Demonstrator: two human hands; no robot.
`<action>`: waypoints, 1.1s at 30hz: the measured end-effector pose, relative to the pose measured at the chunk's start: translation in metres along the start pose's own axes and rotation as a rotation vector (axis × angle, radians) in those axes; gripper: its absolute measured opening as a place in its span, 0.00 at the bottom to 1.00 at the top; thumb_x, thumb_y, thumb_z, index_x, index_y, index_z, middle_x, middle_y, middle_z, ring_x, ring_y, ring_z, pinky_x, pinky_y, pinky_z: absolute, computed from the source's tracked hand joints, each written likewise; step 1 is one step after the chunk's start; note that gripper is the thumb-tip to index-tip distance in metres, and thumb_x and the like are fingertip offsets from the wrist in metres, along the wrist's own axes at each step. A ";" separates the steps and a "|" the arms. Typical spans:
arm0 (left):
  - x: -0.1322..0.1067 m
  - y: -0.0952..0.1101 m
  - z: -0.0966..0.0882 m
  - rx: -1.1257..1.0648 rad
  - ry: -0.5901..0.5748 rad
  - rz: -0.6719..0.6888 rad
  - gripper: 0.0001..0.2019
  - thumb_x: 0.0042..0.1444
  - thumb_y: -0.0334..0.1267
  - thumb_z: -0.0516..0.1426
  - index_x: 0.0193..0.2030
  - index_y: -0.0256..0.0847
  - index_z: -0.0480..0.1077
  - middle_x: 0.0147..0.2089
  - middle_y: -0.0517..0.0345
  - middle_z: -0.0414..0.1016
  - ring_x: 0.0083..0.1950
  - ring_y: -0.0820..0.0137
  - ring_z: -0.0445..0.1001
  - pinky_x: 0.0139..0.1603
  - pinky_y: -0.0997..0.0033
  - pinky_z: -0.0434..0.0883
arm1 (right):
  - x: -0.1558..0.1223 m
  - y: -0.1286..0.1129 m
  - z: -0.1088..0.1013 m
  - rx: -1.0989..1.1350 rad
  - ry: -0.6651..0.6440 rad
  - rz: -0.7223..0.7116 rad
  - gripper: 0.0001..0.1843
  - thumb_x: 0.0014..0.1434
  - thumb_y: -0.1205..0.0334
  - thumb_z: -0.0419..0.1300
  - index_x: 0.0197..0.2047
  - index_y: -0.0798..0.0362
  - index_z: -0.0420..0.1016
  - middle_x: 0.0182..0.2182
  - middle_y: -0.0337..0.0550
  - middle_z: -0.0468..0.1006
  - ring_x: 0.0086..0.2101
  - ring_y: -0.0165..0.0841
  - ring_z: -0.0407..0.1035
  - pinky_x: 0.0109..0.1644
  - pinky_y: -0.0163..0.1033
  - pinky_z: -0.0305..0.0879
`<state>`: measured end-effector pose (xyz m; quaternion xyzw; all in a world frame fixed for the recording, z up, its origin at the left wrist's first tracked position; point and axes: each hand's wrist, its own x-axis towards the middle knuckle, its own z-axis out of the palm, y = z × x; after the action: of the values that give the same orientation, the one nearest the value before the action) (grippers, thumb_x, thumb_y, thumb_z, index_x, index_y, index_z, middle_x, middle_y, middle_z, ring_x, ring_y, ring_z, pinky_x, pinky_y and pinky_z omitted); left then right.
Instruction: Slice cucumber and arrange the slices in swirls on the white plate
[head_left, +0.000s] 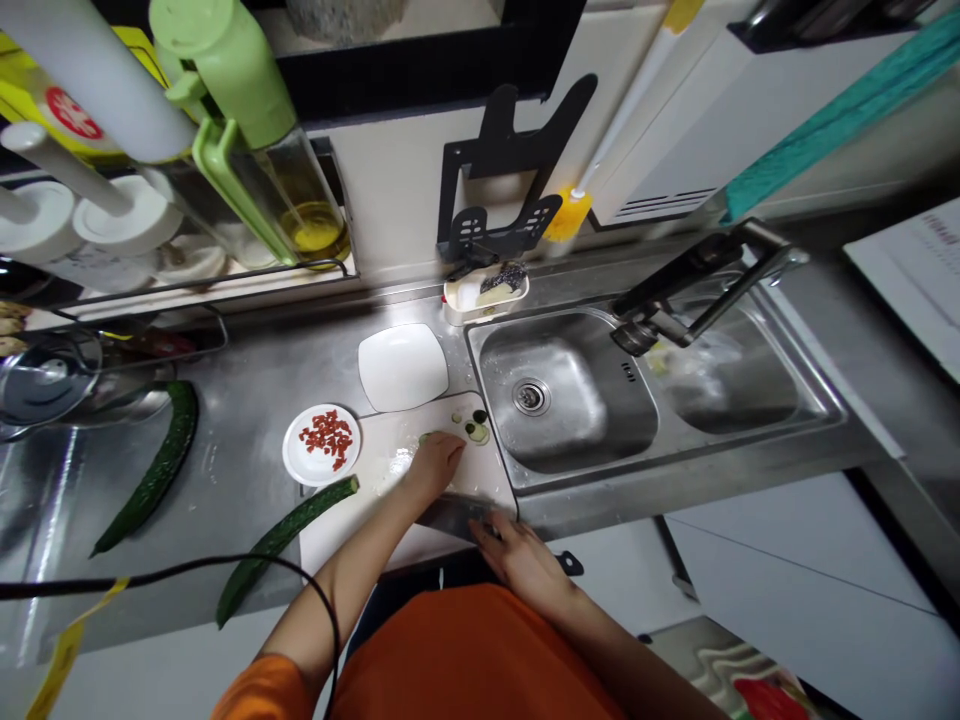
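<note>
My left hand (435, 465) rests on the white cutting board (352, 525) with its fingers curled down over a small green cucumber piece. Several cucumber slices (474, 430) lie just beyond its fingertips, at the board's far right corner. My right hand (521, 562) is at the board's near right edge and grips a wide grey knife (454, 515), its fingers lying on the blade. A long cucumber (289, 535) lies slantwise across the board's left edge.
A round plate of red pieces (322, 442) and an empty square white plate (403, 366) sit behind the board. A second cucumber (154, 475) lies further left. The double sink (679, 470), faucet (697, 280) and soap dish (486, 292) are to the right. An oil bottle (300, 205) hangs above.
</note>
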<state>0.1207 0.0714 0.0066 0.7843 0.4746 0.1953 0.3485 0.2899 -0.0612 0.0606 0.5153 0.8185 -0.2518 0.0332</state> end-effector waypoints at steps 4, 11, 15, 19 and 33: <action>-0.006 -0.008 -0.018 0.000 0.135 -0.051 0.08 0.58 0.32 0.53 0.39 0.40 0.73 0.38 0.54 0.76 0.43 0.67 0.72 0.46 0.65 0.70 | 0.001 0.000 -0.004 0.032 -0.009 -0.005 0.21 0.61 0.67 0.53 0.57 0.51 0.68 0.44 0.49 0.72 0.38 0.35 0.70 0.43 0.39 0.68; -0.040 -0.037 -0.053 -0.027 0.214 -0.283 0.03 0.55 0.35 0.56 0.34 0.40 0.72 0.30 0.60 0.71 0.31 0.73 0.68 0.34 0.74 0.66 | 0.006 0.001 -0.008 0.104 -0.049 -0.008 0.21 0.62 0.67 0.51 0.57 0.51 0.67 0.45 0.50 0.72 0.38 0.35 0.70 0.44 0.39 0.66; -0.042 -0.036 -0.042 -0.077 0.179 -0.261 0.03 0.54 0.35 0.57 0.33 0.41 0.72 0.30 0.60 0.71 0.30 0.75 0.68 0.34 0.76 0.65 | 0.011 -0.003 -0.012 0.090 -0.092 -0.002 0.20 0.63 0.66 0.50 0.57 0.49 0.66 0.44 0.48 0.72 0.37 0.34 0.70 0.43 0.38 0.65; -0.033 -0.034 -0.026 -0.073 0.178 -0.220 0.09 0.54 0.34 0.58 0.43 0.42 0.73 0.35 0.57 0.73 0.34 0.73 0.70 0.37 0.74 0.68 | 0.014 -0.006 -0.016 0.084 -0.119 0.017 0.19 0.63 0.66 0.50 0.57 0.49 0.67 0.45 0.49 0.71 0.38 0.34 0.69 0.45 0.38 0.63; -0.033 -0.026 -0.027 -0.090 0.144 -0.302 0.02 0.54 0.33 0.56 0.32 0.42 0.70 0.29 0.62 0.70 0.31 0.75 0.68 0.34 0.77 0.65 | 0.013 -0.005 -0.018 0.158 -0.121 0.033 0.19 0.63 0.65 0.49 0.55 0.49 0.69 0.44 0.48 0.72 0.38 0.33 0.69 0.45 0.37 0.63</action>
<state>0.0725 0.0603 0.0070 0.6717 0.6014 0.2176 0.3739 0.2831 -0.0447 0.0743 0.5136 0.7840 -0.3456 0.0458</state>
